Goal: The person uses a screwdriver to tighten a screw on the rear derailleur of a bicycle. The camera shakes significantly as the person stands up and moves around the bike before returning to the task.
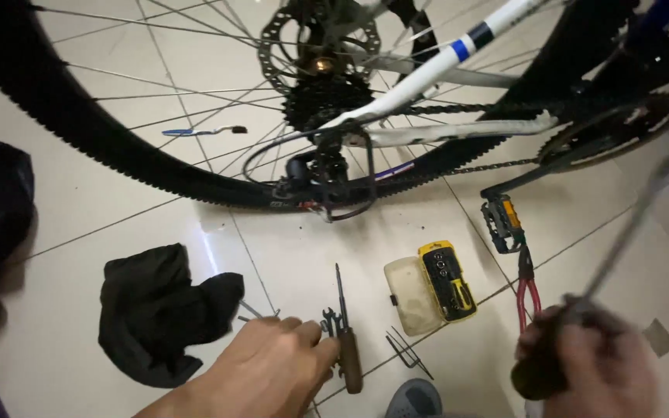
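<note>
My left hand point(269, 368) rests low on the tiled floor, fingers curled, touching a brown-handled screwdriver point(346, 340) and a small flat wrench point(330, 319) beside it. My right hand point(590, 364) is closed around the dark handle of a long thin-shafted tool point(621, 240), blurred, whose shaft slants up toward the crank. Ahead stands a bicycle rear wheel point(94, 143) with its cassette point(323, 101), disc rotor point(284, 39), derailleur point(323, 174), chain and white frame point(435, 66).
On the floor lie a black rag point(160, 310), an open yellow bit case point(431, 282), red-handled pliers point(526, 290), thin metal rods point(406, 350) and a blue-ended tool point(203, 131) behind the spokes. The pedal point(502, 223) hangs near the pliers. A dark shape sits at far left.
</note>
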